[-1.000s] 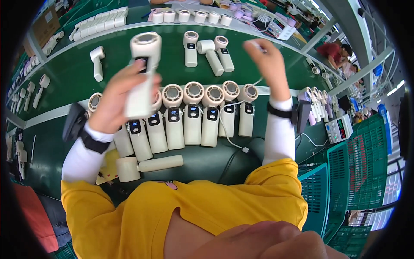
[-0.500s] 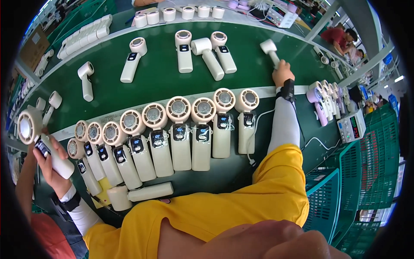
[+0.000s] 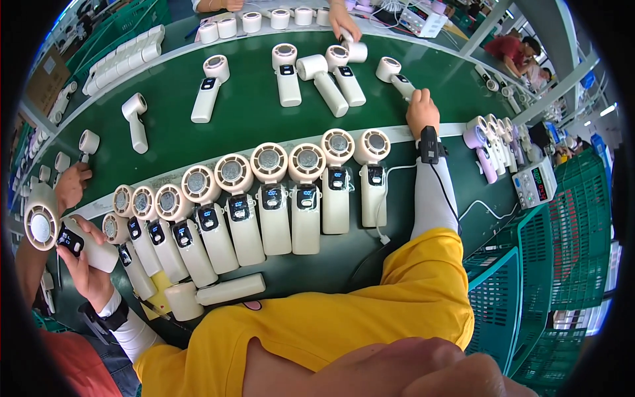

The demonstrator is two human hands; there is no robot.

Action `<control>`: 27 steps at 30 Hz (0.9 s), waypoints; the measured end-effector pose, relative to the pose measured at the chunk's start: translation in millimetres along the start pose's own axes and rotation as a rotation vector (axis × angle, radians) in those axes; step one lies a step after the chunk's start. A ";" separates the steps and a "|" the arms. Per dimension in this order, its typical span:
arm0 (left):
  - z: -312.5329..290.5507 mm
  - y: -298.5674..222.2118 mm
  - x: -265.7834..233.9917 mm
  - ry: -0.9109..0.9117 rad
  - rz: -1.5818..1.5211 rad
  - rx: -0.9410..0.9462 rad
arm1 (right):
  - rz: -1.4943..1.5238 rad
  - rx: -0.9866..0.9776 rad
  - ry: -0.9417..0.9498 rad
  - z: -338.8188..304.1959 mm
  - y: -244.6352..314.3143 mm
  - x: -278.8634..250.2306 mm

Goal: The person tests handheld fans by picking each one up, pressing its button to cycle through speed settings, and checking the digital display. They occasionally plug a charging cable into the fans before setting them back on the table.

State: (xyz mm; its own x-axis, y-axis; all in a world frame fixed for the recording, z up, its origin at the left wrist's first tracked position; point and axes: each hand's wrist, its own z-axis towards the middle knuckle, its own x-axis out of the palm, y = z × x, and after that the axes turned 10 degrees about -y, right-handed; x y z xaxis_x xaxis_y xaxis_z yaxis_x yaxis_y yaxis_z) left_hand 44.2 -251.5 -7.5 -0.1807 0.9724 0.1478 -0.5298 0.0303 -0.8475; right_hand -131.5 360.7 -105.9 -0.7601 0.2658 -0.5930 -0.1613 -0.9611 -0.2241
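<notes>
My left hand (image 3: 91,274) grips a cream handheld fan (image 3: 83,245) by its handle, its display lit and its round head at the far left. Stretched out to the far right, my right hand (image 3: 422,112) closes its fingers round the handle end of another cream handheld fan (image 3: 390,69) on the green belt. Between my arms, a slanting row of several similar fans (image 3: 269,163) lines the near table, with grilles up and displays lit. In front of my chest lies a cream fan (image 3: 231,290) on its side.
More fans (image 3: 286,76) are scattered along the green belt (image 3: 251,99). Opposite, a person's hand (image 3: 344,21) holds one. At left, a co-worker's hand (image 3: 73,185) reaches the belt. A white cable (image 3: 390,192), a power supply (image 3: 534,185) and green crates (image 3: 496,324) are at right.
My right hand has drawn slightly nearer and turned its fan so the grille and display show. The left-hand fan has tilted. A hand opposite has come in with a fan; the co-worker's hand has reached forward.
</notes>
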 end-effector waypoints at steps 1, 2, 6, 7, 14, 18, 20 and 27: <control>-1.6 -4.2 0.7 -0.004 0.006 0.003 | 0.007 -0.001 -0.002 0.6 1.0 -0.8; -1.8 -3.5 3.0 -0.017 -0.027 -0.029 | 0.057 0.087 0.063 -0.7 1.3 -2.8; 1.9 4.5 4.1 -0.059 -0.112 -0.126 | 0.192 0.365 0.277 -0.8 -10.9 -3.7; 4.9 8.7 2.6 -0.071 -0.131 -0.155 | 0.227 0.471 0.360 0.2 -19.8 -2.6; 6.9 13.5 -8.8 -0.165 -0.246 -0.263 | 0.150 0.407 0.175 28.9 21.6 -8.8; 1.6 4.6 6.6 -0.185 -0.168 -0.221 | 0.417 0.288 0.204 41.8 46.0 -1.9; -1.7 2.0 14.0 -0.138 -0.106 -0.156 | 0.480 0.233 0.352 40.7 56.1 -4.2; 16.2 -17.4 42.8 -0.123 -0.156 -0.328 | 0.565 0.285 0.351 65.4 66.9 -49.9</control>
State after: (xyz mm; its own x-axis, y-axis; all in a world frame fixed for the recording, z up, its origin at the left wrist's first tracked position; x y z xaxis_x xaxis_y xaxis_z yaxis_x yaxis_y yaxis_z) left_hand 32.2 -214.2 21.8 -0.2275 0.9158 0.3310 -0.2690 0.2676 -0.9252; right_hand -145.6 278.3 -40.7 -0.5369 -0.3150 -0.7826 0.0024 -0.9283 0.3719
